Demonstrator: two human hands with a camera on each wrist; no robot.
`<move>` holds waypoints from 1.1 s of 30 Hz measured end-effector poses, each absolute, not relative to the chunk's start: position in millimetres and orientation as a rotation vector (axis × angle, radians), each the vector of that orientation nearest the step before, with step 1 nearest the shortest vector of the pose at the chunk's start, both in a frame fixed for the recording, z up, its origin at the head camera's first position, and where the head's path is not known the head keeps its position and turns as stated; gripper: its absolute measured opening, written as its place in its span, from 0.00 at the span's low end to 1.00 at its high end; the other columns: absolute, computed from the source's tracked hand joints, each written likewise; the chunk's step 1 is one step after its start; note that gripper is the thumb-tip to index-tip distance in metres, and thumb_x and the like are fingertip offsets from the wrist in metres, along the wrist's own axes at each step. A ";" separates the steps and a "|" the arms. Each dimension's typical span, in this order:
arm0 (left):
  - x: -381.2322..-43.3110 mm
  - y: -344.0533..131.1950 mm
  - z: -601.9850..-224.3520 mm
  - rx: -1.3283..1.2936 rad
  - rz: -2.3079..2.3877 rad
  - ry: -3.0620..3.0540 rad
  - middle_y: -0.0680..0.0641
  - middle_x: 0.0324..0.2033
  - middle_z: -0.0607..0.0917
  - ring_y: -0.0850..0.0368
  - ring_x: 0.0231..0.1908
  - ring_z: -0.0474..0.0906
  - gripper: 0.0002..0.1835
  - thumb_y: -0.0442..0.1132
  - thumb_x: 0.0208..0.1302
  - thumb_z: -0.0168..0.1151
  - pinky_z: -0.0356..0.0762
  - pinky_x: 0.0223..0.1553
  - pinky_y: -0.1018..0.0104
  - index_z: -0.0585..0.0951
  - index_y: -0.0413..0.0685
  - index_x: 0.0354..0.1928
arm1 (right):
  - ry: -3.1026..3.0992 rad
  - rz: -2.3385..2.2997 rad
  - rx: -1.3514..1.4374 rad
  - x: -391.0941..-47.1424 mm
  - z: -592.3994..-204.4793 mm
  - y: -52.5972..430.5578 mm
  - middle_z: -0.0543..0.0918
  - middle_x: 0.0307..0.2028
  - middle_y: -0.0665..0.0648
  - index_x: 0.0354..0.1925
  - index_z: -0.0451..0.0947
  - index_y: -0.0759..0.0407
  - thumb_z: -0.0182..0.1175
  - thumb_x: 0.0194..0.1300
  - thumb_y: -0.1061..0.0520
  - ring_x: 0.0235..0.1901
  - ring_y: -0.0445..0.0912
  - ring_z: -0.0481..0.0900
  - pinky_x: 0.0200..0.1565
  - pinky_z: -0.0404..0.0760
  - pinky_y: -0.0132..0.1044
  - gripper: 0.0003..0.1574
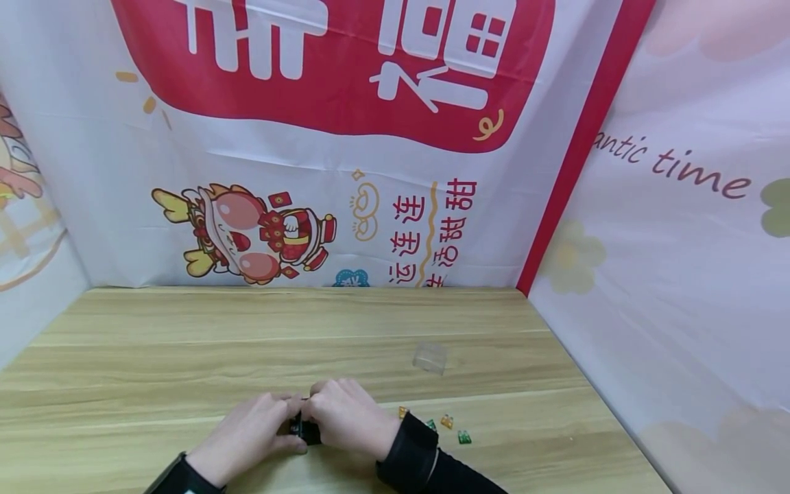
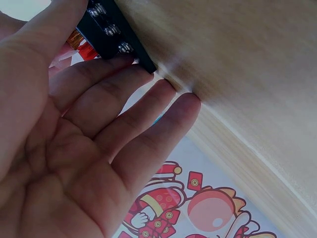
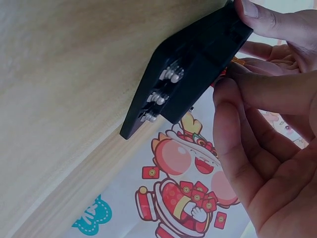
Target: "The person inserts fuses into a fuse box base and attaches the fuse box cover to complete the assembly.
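A small black base (image 3: 198,64) with a row of shiny silver balls (image 3: 171,74) stands on the table, tilted in the right wrist view. My left hand (image 1: 253,432) holds it at its ends between thumb and fingertips; two fingers (image 2: 143,124) reach past it, straight. My right hand (image 1: 354,418) bends over the base, its thumb and index finger pinching a small red translucent piece (image 2: 88,51) at the base's side. Beside that is an orange translucent piece (image 2: 74,39). My fingers hide most of both pieces.
Several small translucent pieces, orange (image 1: 447,421) and green (image 1: 464,437), lie right of my right wrist on the wooden table (image 1: 185,357). A clear plastic box or lid (image 1: 429,358) lies farther back. Printed cloths (image 1: 296,151) hang behind and at the sides.
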State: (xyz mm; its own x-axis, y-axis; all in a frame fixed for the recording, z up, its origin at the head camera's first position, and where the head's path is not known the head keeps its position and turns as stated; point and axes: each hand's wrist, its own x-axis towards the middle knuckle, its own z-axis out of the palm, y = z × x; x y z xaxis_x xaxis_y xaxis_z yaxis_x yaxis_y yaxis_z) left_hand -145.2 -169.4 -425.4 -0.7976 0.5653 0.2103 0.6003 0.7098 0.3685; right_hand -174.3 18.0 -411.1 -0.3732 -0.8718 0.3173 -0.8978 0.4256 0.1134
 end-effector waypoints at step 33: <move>-144.0 -170.1 -426.5 -0.979 -0.656 -2.798 0.67 0.29 0.75 0.69 0.26 0.69 0.14 0.53 0.50 0.70 0.66 0.27 0.69 0.78 0.60 0.36 | -2.385 0.003 1.475 -171.6 -406.9 21.1 0.71 0.23 0.40 0.30 0.82 0.43 0.66 0.50 0.61 0.18 0.30 0.62 0.20 0.58 0.21 0.11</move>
State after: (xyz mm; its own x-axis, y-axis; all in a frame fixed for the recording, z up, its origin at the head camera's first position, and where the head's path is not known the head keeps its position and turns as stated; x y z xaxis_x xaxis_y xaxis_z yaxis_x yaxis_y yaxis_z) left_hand -144.0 -170.1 -426.5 -0.7870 0.5702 0.2356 0.6155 0.6994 0.3633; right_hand -171.6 21.1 -406.9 -0.4057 -0.8692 0.2828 -0.8699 0.4621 0.1724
